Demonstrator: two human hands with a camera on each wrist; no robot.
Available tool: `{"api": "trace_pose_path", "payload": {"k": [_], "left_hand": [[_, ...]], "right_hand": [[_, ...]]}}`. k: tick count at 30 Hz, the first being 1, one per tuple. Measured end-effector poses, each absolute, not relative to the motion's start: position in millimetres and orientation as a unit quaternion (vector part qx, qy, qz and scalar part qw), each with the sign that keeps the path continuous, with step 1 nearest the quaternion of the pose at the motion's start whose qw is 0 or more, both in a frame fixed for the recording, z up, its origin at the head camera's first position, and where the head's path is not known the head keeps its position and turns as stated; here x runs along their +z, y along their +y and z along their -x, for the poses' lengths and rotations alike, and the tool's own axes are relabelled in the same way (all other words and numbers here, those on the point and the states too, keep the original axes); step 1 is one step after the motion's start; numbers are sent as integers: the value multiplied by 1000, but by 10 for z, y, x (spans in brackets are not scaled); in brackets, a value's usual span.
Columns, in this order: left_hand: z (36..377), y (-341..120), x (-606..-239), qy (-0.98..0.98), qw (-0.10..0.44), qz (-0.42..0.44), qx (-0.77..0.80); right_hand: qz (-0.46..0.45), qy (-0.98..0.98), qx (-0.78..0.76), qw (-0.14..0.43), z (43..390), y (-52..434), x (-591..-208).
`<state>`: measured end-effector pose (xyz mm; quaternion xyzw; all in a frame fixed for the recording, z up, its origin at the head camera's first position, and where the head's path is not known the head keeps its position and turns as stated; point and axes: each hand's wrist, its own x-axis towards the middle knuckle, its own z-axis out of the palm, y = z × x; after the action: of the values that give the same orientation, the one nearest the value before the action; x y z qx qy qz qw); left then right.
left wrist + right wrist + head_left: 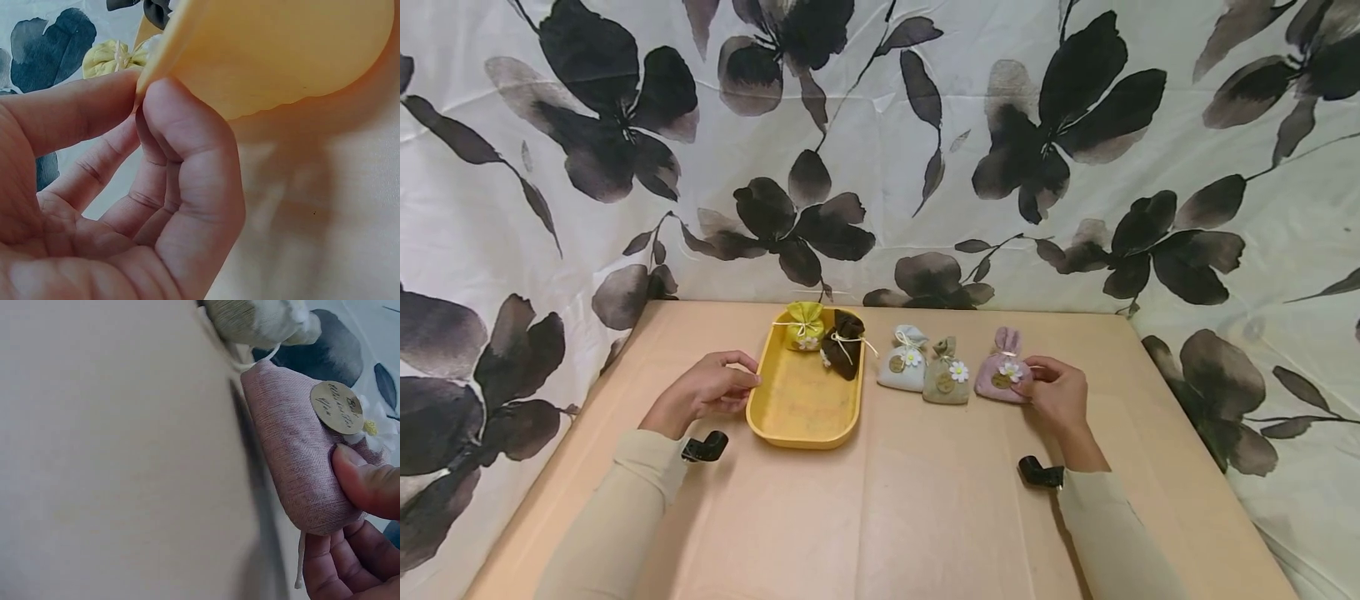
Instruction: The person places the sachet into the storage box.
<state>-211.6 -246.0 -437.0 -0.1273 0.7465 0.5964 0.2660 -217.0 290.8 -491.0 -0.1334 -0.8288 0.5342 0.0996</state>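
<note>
From my remote station I logged both forearms laid on the brown table [925,517], sleeves cream, hands well apart, one each side of the work.

L hand [703,390]: wrist low, palm turned inward, fingers curled. Left wrist view showed thumb and forefinger pinching the rim of the yellow tray [801,408] at its left edge; remaining fingers [187,187] folded under. Tray sat flat on the table, long axis running away from me.

R hand [1058,392]: reached in from the right, wrist slightly cocked, gripping the pink pouch [1002,377]. Right wrist view confirmed the thumb pressed into the pouch's side just below its round tag, other fingers curled beneath. Pouch stood on the table, rightmost in a row of three, approx. upright.

Others in that row: white pouch [905,367], then tan pouch [947,379], the two touching; tan just beside pink.

In the tray's far end: green pouch [804,325] upright, dark brown pouch [842,343] leaning beside it, touching.

A black wrist-cam mount showed at each cuff. Flower-print cloth [880,150] hung behind and to both sides of the table.
</note>
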Motion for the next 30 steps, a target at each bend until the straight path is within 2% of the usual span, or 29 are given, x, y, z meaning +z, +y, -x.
{"api": "trace_pose_path", "payload": {"k": [10, 30], "left_hand": [[2106, -2460, -4366, 752, 258, 117, 595], [2085, -2439, -4373, 750, 261, 124, 595]], "right_hand": [[105, -809, 560, 147, 2135, 2843, -4707], [93, -773, 608, 155, 2030, 2638, -4436]]}}
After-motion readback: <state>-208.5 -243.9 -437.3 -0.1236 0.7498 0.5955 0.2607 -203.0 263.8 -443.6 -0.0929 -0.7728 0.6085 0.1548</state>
